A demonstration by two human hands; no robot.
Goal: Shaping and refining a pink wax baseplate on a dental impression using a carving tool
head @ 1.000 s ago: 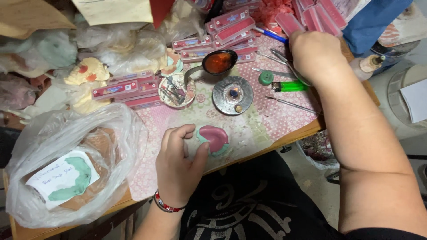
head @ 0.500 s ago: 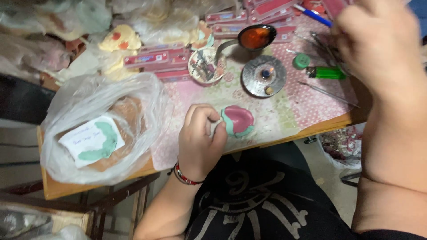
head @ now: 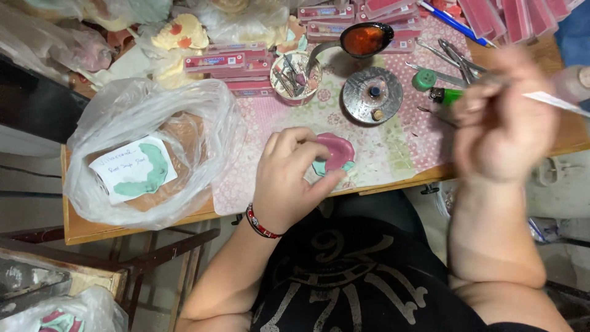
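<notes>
Pink-and-green mould (head: 335,154) near the table edge, pinched by left hand (head: 289,178); blurred right hand (head: 501,123) grips a thin tool (head: 556,101).

Landmark: round metal dish (head: 372,94), centre of the patterned mat (head: 393,147).

- Small bowl of metal bits (head: 296,75): just left of the dish.
- Spoon with orange-red contents (head: 365,39): above the dish, bowl end up and handle running down-left.
- Green cap (head: 423,80) and green lighter (head: 447,95): just right of the dish.
- Metal hand tools (head: 452,56): upper right of the dish.
- Blue pen (head: 453,23): farther upper right.
- Flat pink-red boxes (head: 228,61): left and above.
- Clear plastic bag with a white-and-green label (head: 136,170): well to the lower left, on the wooden table (head: 86,227).
</notes>
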